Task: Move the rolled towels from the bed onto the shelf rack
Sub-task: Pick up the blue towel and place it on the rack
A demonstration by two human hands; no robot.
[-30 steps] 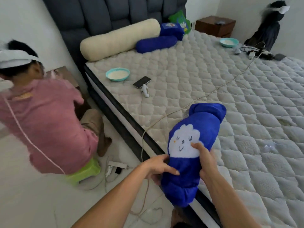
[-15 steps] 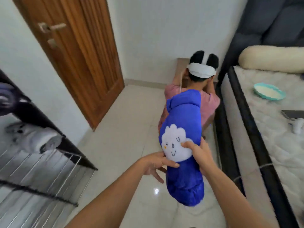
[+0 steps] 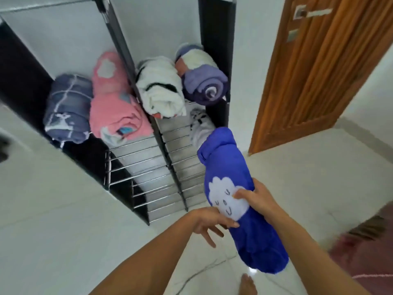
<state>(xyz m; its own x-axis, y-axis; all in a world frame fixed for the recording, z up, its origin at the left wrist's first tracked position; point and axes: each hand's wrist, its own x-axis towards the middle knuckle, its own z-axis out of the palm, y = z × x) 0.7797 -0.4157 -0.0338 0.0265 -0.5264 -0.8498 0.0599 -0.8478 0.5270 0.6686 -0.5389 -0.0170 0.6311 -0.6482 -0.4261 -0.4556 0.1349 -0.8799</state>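
Towel (image 3: 230, 167) (blue roll) in right hand (image 3: 256, 199) grip, left hand (image 3: 205, 222) released, tip near rack (image 3: 136, 158) edge

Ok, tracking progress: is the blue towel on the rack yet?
No, the right hand holds the blue towel in front of the rack.

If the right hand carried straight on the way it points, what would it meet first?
Probably the pale towel lying low in the shelf rack, met by the blue rolled towel that the right hand grips; depth is unclear.

White wall (image 3: 246, 60), wooden door (image 3: 319, 71) — metal handle (image 3: 312, 12), glossy pale floor (image 3: 53, 231)
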